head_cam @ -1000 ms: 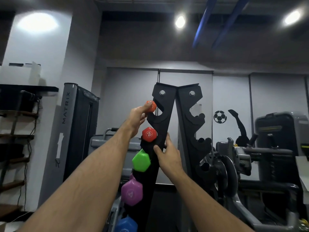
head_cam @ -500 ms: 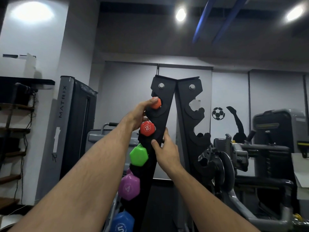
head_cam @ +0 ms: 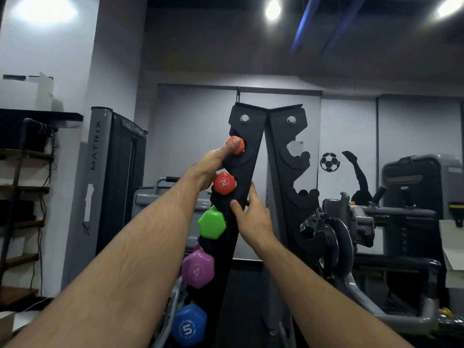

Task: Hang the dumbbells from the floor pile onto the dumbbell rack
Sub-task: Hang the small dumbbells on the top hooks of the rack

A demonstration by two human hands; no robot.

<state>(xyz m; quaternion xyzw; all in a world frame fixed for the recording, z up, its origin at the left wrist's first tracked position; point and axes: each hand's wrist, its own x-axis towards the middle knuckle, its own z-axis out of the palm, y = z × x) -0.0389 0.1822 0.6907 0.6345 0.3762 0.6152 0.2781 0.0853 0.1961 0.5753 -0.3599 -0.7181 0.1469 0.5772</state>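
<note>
My left hand [head_cam: 212, 163] is up at the top notch of the black rack [head_cam: 247, 156], thumb pressed flat on the near end of the small orange dumbbell [head_cam: 236, 144]. My other fingers are hidden behind the rack's edge, so I can't tell whether they curl round the bar. The dumbbell sits in that notch with its long axis running straight away from me, one end facing me, the far end out of sight behind the plate.

My right hand [head_cam: 251, 217] is lower and to the right of my left, gripping the rack's upright, thumb across the front face and fingers wrapped round its right edge.

Just below my left hand hangs the red dumbbell [head_cam: 224, 183], marked 2, end-on like the orange one. Left of my right hand sits the green dumbbell [head_cam: 212, 223], then the purple dumbbell [head_cam: 198, 269] marked 4, then the blue dumbbell [head_cam: 188, 327] marked 5, each hexagonal face pointing at me, stacked down the leaning rack.
</note>
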